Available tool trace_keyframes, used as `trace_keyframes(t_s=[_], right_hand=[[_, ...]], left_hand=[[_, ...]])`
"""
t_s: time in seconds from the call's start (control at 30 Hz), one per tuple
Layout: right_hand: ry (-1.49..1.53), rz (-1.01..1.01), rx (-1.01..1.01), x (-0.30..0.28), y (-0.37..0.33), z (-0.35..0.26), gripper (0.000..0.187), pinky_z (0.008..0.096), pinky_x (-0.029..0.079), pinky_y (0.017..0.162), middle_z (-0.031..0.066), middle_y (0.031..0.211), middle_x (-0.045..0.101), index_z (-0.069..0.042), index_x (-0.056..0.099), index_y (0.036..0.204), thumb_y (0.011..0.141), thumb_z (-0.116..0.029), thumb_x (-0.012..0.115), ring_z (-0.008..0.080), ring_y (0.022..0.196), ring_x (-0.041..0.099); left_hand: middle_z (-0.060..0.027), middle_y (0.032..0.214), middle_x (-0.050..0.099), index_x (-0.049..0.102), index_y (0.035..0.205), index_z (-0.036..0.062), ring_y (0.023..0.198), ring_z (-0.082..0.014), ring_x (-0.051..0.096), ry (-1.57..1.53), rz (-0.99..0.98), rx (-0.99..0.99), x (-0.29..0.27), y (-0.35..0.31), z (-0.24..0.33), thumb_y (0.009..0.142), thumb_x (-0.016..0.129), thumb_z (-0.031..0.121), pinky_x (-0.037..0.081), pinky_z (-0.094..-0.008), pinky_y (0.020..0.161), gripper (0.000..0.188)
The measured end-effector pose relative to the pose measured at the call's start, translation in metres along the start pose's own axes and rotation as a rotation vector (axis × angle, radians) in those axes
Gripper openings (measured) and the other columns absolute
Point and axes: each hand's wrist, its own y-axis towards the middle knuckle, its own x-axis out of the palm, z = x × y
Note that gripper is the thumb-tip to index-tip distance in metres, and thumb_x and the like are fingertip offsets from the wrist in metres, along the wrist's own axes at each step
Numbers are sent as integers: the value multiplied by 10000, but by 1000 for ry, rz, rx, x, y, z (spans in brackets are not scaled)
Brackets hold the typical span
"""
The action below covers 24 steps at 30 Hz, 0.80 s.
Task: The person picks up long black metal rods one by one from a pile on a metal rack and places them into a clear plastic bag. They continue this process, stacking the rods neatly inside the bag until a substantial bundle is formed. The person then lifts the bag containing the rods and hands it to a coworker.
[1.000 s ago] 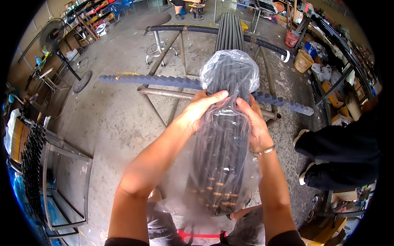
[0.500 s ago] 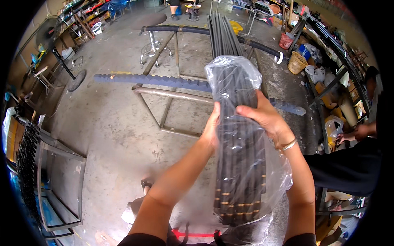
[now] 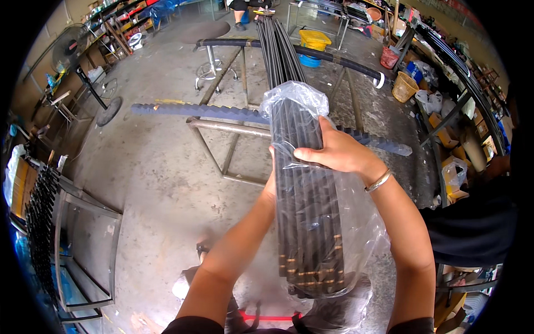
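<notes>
A thick bundle of long black rods [image 3: 306, 214] points away from me, its near part inside a clear plastic bag [image 3: 364, 217]. Gold-coloured bands ring the rods close to their near ends. The bag's bunched mouth sits partway along, and bare rods run on beyond it. My right hand [image 3: 334, 149] is closed round the right side, thumb lying across the top of the wrapped bundle. On the left side my left hand [image 3: 271, 172] grips it from beside and below; most of its fingers are hidden by the bundle.
A metal stand [image 3: 228, 127] with a padded blue-grey crossbar [image 3: 206, 112] and a black wrapped far bar [image 3: 345, 59] is under the bundle. At left are a floor fan [image 3: 83, 75] and a metal rack [image 3: 114, 256]. A dark-clothed person [image 3: 473, 225] is close on my right.
The bundle has shifted left in both hands, its far end swinging left and its near end moving slightly away from me. A yellow tub behind it now shows more fully.
</notes>
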Motion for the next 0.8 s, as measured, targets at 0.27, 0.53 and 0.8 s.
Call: trace_keyframes(t_s=[0.27, 0.53, 0.8], right_hand=[[-196, 158, 2, 8, -4, 1, 936, 408, 431, 920, 303, 1160, 541, 72, 336, 1345, 808, -686, 450, 380, 1089, 546], [-341, 246, -79, 2, -1, -9, 545, 444, 471, 750, 221, 851, 631, 26, 503, 1150, 945, -461, 369, 386, 835, 612], [329, 406, -23, -67, -10, 55, 296, 242, 482, 622, 54, 858, 633, -35, 512, 1201, 920, -109, 456, 108, 762, 593]], left_hand=[[-149, 1392, 391, 295, 1408, 66, 1269, -298, 391, 580, 267, 24, -3, -44, 48, 835, 315, 714, 350, -455, 1043, 865], [-140, 1414, 385, 386, 1375, 104, 1366, -307, 247, 2180, 53, 824, 77, 21, 122, 880, 577, 262, 215, -397, 1105, 554], [-125, 1063, 604, 540, 1099, 64, 1033, -283, 555, 2247, 122, 318, 70, 63, 113, 901, 553, 274, 409, -402, 897, 290]])
